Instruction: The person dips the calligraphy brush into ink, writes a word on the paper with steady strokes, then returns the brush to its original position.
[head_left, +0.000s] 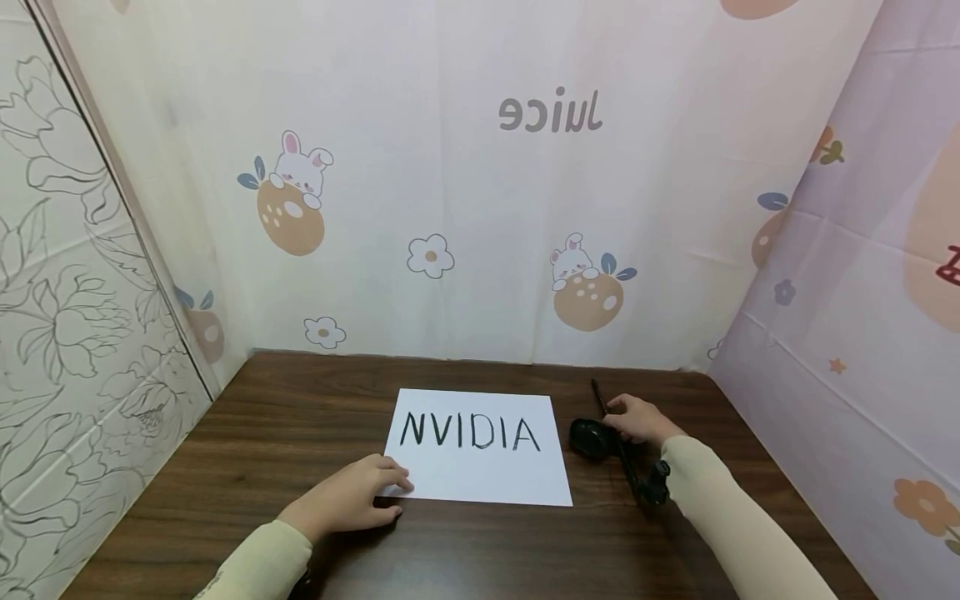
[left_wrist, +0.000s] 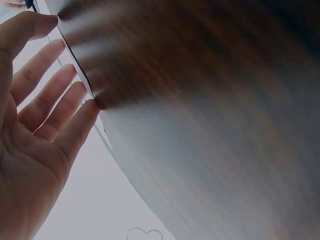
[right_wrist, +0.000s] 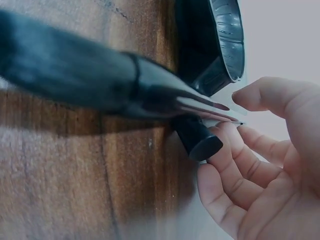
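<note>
On the wooden table lies a white sheet of paper (head_left: 480, 477) with NVIDIA in dark hand-drawn letters. My left hand (head_left: 352, 497) rests at its lower left corner, fingertips on the paper and thumb beyond its edge. To the right of the sheet stands a small round black cup (head_left: 591, 438) with a stubby handle (right_wrist: 197, 140). A long dark brush (right_wrist: 100, 80) lies across that handle, blurred close to the camera. My right hand (head_left: 641, 419) is at the brush's far part; in the right wrist view its thumb (right_wrist: 265, 95) stands apart from the fingers, which reach beside the brush.
A patterned curtain (head_left: 450, 317) rises behind the table, with further printed cloth (head_left: 847, 333) on the right and a floral panel (head_left: 82, 333) on the left. Dark wood tabletop (head_left: 480, 550) extends in front of the sheet.
</note>
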